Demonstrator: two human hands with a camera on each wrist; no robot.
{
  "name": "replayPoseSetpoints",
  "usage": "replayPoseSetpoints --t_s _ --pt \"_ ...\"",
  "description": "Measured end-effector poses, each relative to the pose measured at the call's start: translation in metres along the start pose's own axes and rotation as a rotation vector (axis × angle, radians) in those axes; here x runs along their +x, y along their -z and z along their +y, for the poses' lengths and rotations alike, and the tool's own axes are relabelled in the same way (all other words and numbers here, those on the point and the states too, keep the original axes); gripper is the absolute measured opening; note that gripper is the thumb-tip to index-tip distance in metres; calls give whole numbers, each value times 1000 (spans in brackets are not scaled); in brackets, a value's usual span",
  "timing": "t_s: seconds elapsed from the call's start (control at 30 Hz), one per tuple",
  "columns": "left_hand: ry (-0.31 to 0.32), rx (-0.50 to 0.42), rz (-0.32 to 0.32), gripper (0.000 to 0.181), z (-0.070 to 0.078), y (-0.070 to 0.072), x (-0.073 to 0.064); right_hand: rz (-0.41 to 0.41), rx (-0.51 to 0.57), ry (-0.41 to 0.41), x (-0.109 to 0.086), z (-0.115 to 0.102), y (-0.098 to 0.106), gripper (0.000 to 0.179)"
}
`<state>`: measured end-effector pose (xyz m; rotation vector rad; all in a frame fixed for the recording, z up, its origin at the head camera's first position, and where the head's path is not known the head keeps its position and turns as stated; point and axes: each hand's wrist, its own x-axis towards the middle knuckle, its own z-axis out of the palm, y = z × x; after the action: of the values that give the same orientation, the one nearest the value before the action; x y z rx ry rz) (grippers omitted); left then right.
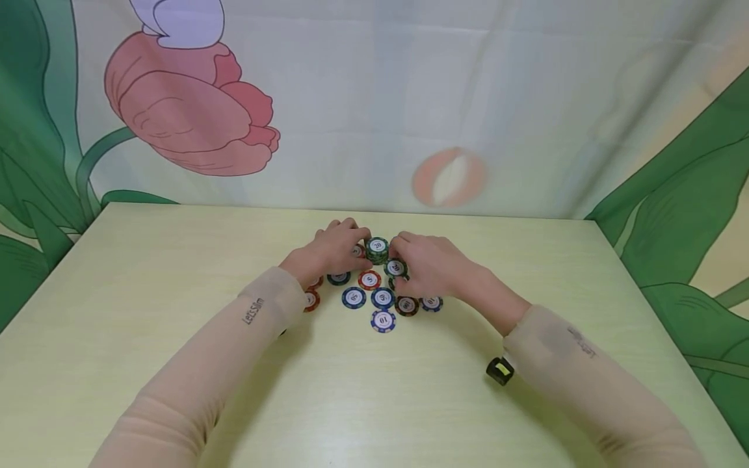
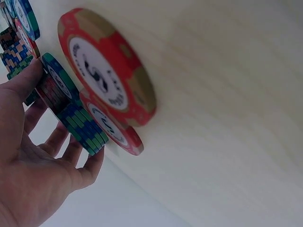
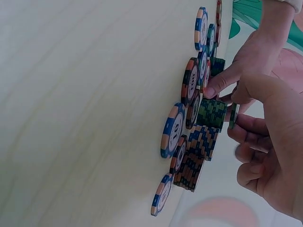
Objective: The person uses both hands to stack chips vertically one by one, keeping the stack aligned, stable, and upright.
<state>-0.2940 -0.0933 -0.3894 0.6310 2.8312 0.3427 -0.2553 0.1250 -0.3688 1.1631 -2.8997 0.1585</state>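
Pinched by right hand's (image 3: 278, 137) fingertips, green chip (image 3: 234, 117) was shown by right wrist view just above green stack (image 3: 211, 112); contact could not be told. By head view, pinch was left unclear, but loose chips (image 1: 383, 321) were shown spread across table (image 1: 374, 396), nearer than both hands. By left wrist view, red stack (image 2: 53, 97) was shown enclosed by left hand's (image 2: 42, 163) curved fingers.

Loose chips (image 1: 383, 321) on the table (image 1: 374, 396), before a chip stack (image 1: 377, 252)
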Motion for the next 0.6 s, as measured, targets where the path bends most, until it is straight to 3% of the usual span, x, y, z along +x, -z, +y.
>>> replayPoseSetpoints --t_s 0.27,0.6 --pt "-1 -7 11 57 0 0 0 43 -3 -32 14 -3 -2 33" --pt "-4 3 16 55 2 -1 0 35 3 -93 25 -3 -7 30"
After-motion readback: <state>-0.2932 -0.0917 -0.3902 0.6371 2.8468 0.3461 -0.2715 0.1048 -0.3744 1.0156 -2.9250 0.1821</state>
